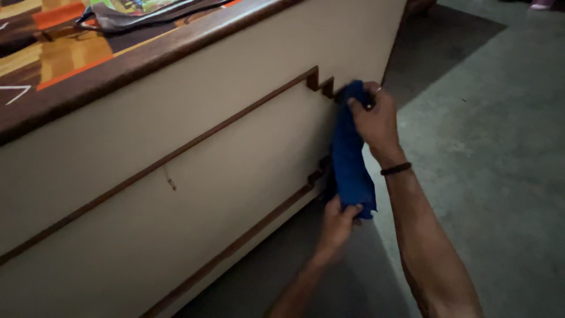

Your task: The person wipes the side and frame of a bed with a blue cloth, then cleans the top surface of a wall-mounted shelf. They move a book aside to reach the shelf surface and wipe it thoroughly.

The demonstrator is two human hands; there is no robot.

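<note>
- The cream side panel [176, 194] of a large piece of furniture fills the space to the left of both my hands, running away from my grip toward the left edge of the view.
- A dark wooden top edge [147, 56] runs along above the panel, well above and to the left of my right grip; beyond it lies a patterned surface in orange and brown.
- The grey floor [500, 176] spreads out to the right of my arms and beneath them.
- A thin brown wooden trim [194, 138] frames the panel; its stepped upper corner sits just left of my right grip, its stepped lower corner just above my left grip.
- A bag with dark straps [129, 15] rests on the patterned top, far up and left of both hands.
- The blue cloth [350, 159] hangs stretched between my two hands, against the panel's right end.
- My right hand [374, 118] pinches the cloth's top end, my grip closed tight on it beside the upper trim corner.
- My left hand [338, 221] holds the cloth's bottom end, fingers curled around it.
- A dark band [395, 169] circles my right wrist, just below that grip.
</note>
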